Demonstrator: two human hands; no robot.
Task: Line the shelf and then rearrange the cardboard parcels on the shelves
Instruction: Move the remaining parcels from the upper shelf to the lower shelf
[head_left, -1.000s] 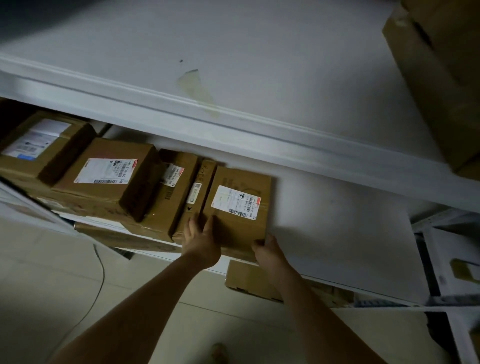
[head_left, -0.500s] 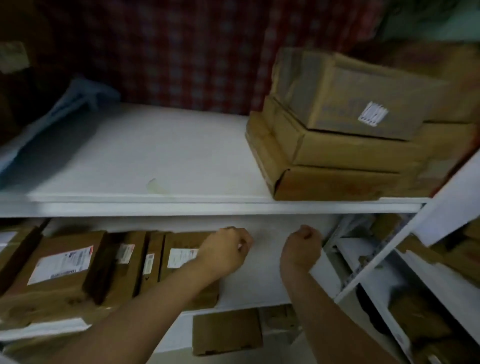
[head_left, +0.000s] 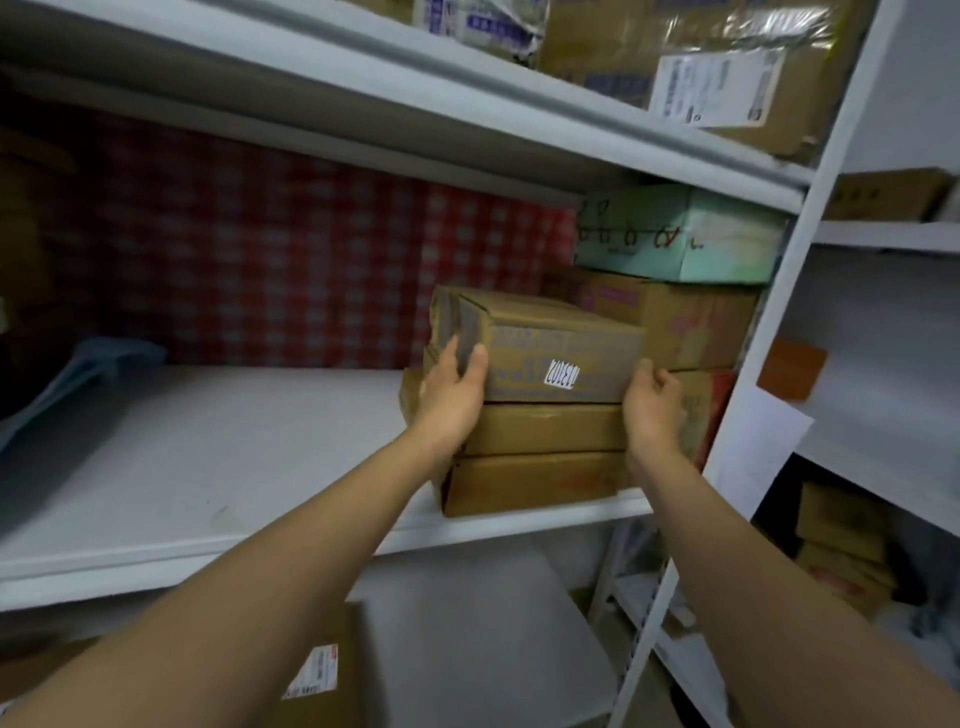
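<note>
The middle shelf (head_left: 218, 467) is the largest thing here; it is white, probably already lined, and its left and centre part are bare, while a stack of cardboard parcels stands at its right end, close to the white upright post (head_left: 779, 332). Behind the stack there are two bigger boxes, a brown one (head_left: 691, 322) below and a pale green one (head_left: 685, 234) on it; the red checked cloth (head_left: 291, 260) hangs at the back.

The stack has three parcels; the bottom parcel (head_left: 530, 483) sits at the front edge of the shelf, the middle parcel (head_left: 545, 428) lies on it, and the top parcel (head_left: 561, 353), with a small white barcode sticker (head_left: 562, 374), rests on the middle one, turned a little so its corner looks to the left.

The left hand (head_left: 452, 395) grips the left end of the top parcel, thumb on the front face and fingers around the side; the right hand (head_left: 652, 410) presses the right end, fingers curled, and I cannot tell how far they go behind it. So both hands hold this one parcel between them.

I judge that the step is to lift the top parcel away; to do it well, press evenly from both ends, raise it straight before pulling, so the middle parcel is not dragged forward; keep it level and clear of the post, because the space on the right is narrow.
</note>
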